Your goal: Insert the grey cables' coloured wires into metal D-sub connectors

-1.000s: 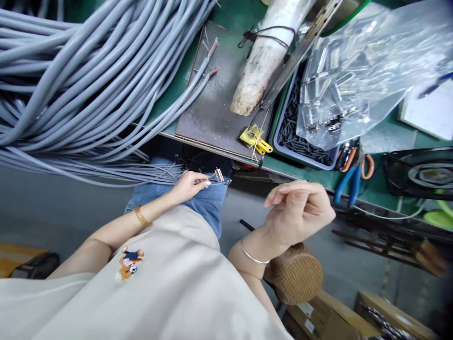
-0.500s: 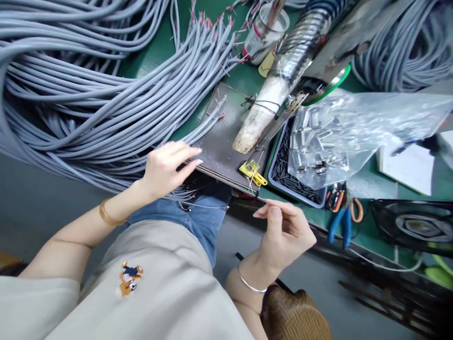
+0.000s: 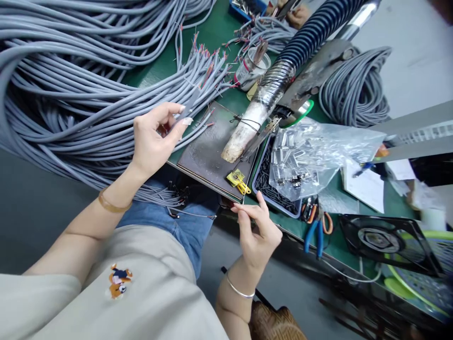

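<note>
My left hand (image 3: 155,134) is raised over the bundle of grey cables (image 3: 116,113). Its thumb and fingers pinch one grey cable (image 3: 191,105), whose stripped end with reddish wires points up and away. Beyond the bench's front edge, my right hand (image 3: 256,226) has thumb and forefinger pressed together, another finger lifted. A thin sliver shows at those fingertips, too small to name. Just past them, a yellow clip-like piece (image 3: 239,181) lies on the dark board (image 3: 205,151). A few cable ends (image 3: 210,123) rest on the board's left part.
A ducted hose with a whitish nozzle (image 3: 237,140) hangs over the board. Right of it stand a tray of small black tubes (image 3: 264,186), a clear bag of metal connectors (image 3: 297,156), blue-handled pliers (image 3: 314,236) and a black fan (image 3: 382,241). At the far side, another person's hand (image 3: 299,16) shows.
My left hand has risen from the board's edge and now pinches a cable end. My right hand has come left, nearer the yellow piece. The view has shifted, showing more of the bench's right side.
</note>
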A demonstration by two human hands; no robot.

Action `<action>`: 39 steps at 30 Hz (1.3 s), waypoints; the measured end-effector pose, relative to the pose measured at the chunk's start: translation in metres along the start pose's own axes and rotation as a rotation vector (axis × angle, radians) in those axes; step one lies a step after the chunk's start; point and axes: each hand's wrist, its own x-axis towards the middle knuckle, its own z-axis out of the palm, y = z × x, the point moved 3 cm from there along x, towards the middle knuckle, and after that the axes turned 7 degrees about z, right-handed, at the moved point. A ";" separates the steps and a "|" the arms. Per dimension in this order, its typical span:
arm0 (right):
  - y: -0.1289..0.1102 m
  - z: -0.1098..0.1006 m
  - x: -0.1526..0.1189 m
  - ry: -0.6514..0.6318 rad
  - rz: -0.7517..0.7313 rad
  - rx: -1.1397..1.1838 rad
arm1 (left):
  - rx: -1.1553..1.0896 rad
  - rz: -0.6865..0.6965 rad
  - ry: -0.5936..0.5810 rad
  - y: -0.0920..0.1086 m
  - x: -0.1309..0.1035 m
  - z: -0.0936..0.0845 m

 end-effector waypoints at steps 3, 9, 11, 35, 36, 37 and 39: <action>-0.012 -0.011 0.006 0.066 -0.004 0.313 | -0.223 -0.028 -0.166 0.050 0.001 -0.008; -0.043 -0.019 0.022 0.371 -0.259 0.412 | -0.793 -0.517 -0.994 0.075 -0.058 0.039; -0.044 -0.017 0.019 0.519 -0.181 0.277 | -0.754 -0.737 -0.695 0.051 -0.074 0.054; 0.014 0.030 0.007 0.050 0.538 0.255 | -0.711 -0.759 -0.565 0.045 -0.081 0.077; 0.014 0.031 0.008 0.049 0.542 0.245 | -0.711 -0.762 -0.570 0.045 -0.081 0.076; 0.013 0.031 0.008 0.050 0.543 0.239 | -0.711 -0.765 -0.574 0.045 -0.081 0.076; 0.012 0.031 0.009 0.049 0.544 0.244 | -0.706 -0.763 -0.582 0.045 -0.082 0.075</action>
